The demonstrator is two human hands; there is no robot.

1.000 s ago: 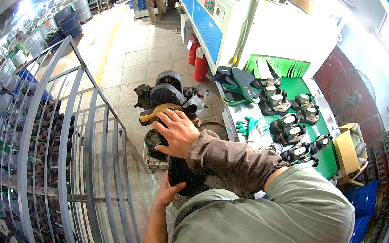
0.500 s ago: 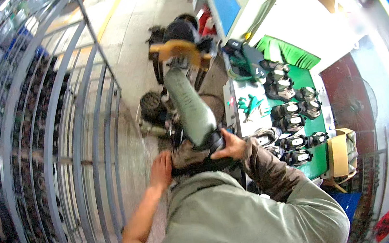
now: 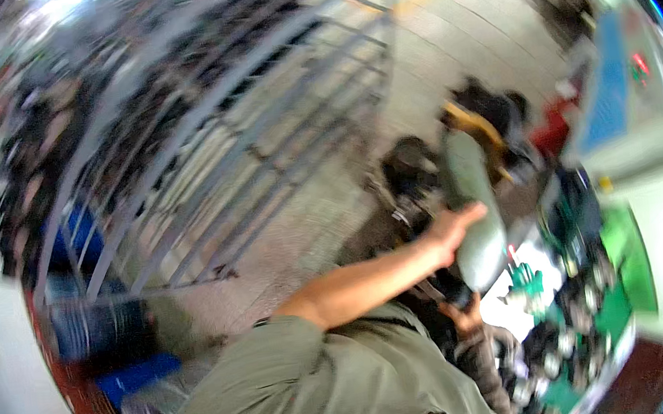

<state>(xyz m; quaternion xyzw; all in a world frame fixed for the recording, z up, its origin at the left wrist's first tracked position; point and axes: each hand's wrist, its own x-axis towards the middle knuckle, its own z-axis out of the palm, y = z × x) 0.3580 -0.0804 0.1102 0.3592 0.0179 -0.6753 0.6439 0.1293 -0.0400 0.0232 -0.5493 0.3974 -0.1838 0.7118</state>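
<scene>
A long green-grey machine arm [image 3: 474, 189] slants across the right of the view, its rounded end nearest me. My left hand [image 3: 455, 233] reaches over to it, fingers stretched out along its side and looking empty, though blurred. Below the rounded end is a black rounded part [image 3: 456, 294]. My right hand [image 3: 467, 319] is closed about this part, thumb and fingers on either side. Whether a workpiece is in the right hand as well, I cannot tell.
A grey barred metal rack [image 3: 250, 147] fills the left. At the right, several dark shoes [image 3: 543, 346] and green-white gloves [image 3: 525, 278] lie on a bench. A dark round motor-like unit [image 3: 409, 166] stands beyond my left arm. A blue drum [image 3: 97, 318] is far left.
My view has swung left, so everything looks turned and shifted right. My left hand has left the brown-grey piece low by the machine and come up to the arm. My right hand stays at the black part.
</scene>
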